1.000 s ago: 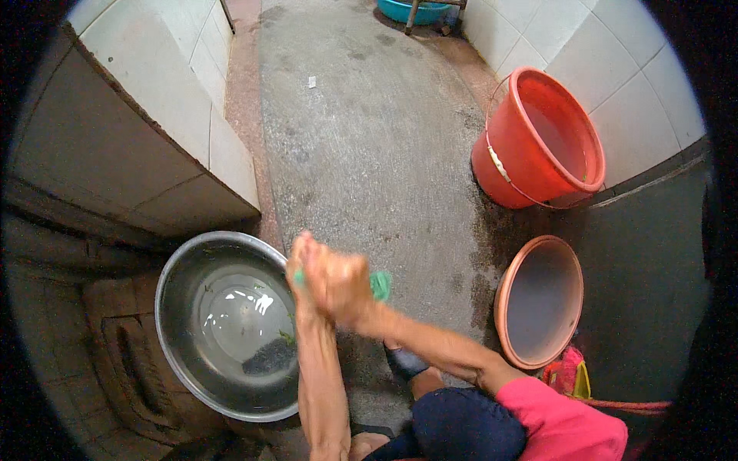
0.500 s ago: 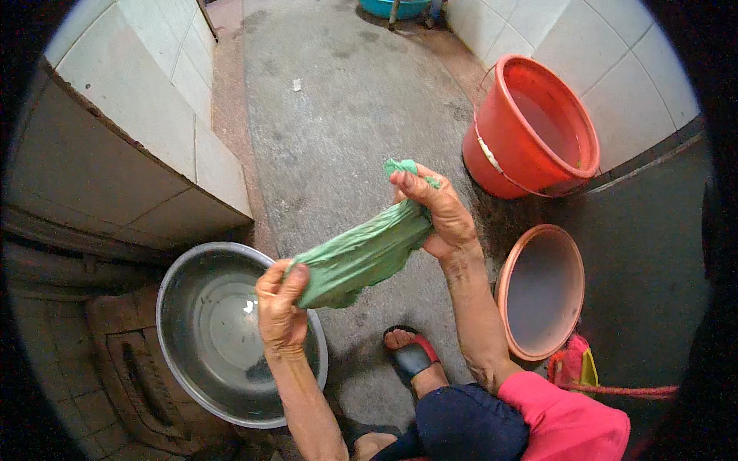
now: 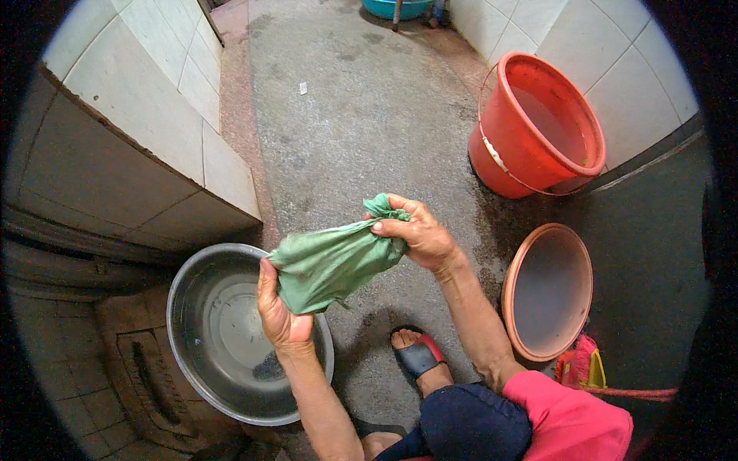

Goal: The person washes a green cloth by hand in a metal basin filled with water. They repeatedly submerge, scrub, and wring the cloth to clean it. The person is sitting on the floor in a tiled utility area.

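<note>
A green cloth (image 3: pixel 330 265) hangs between my two hands over the grey floor, just right of the metal basin. My right hand (image 3: pixel 419 237) grips its gathered upper end, thumb pressed on the folds, with a small tuft standing out above. At the other end, my left hand (image 3: pixel 286 307) supports the cloth with its thumb up along the edge; its fingers are mostly hidden behind the fabric. The cloth bulges loosely in the middle, and its lower edge droops. Below my left wrist stands the metal basin (image 3: pixel 178 346), with some clear water in it.
A red bucket (image 3: pixel 492 154) of cloudy water stands at the far right, an orange basin (image 3: pixel 510 307) of greyish water nearer. Beside that lies a pink and yellow brush-like thing (image 3: pixel 588 365). Tiled walls (image 3: pixel 154 138) flank the floor. A teal basin (image 3: pixel 396 9) sits at the back.
My hands have come closer together, the right one moving down and left. The cloth, stretched taut before, is now slack and bunched. My left thumb has lifted from the cloth's face to its edge.
</note>
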`<state>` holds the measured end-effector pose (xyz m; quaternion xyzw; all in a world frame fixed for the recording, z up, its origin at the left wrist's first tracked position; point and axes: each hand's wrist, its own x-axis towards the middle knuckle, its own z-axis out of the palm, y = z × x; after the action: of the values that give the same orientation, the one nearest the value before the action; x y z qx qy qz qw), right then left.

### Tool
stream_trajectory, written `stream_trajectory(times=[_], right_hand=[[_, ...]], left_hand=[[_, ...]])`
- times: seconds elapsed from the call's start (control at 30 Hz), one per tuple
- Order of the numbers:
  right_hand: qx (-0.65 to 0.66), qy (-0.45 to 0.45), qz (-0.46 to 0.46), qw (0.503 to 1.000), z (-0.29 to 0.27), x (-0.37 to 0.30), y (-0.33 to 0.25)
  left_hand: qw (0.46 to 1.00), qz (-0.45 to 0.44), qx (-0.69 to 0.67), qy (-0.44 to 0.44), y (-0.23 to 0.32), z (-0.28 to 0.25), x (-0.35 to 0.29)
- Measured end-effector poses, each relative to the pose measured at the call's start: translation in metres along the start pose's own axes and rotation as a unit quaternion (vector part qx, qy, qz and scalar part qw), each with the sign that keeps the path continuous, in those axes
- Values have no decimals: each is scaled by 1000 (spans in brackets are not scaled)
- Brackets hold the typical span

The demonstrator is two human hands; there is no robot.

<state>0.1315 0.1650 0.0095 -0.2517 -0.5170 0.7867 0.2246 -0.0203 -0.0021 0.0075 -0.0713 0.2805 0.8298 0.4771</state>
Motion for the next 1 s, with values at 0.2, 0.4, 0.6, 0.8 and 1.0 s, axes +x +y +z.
stream_trajectory(times=[0.2,0.4,0.6,0.8,1.0], right_hand=[[-529,51,-328,781,118,-44,20],[-568,172,-203,779,83,24,75],[-552,110,-317,763,67,8,70],[-643,162,-304,683,102,-13,71],[-580,128,-364,717,78,7,79]], left_hand=[[978,-99,-10,-184,-16,-35,38],[988,-108,13,113,-69,10,27],[981,6,169,93,-76,-20,33],[987,-109,105,-62,-35,-37,50],[972,-19,180,146,-71,-35,51]])
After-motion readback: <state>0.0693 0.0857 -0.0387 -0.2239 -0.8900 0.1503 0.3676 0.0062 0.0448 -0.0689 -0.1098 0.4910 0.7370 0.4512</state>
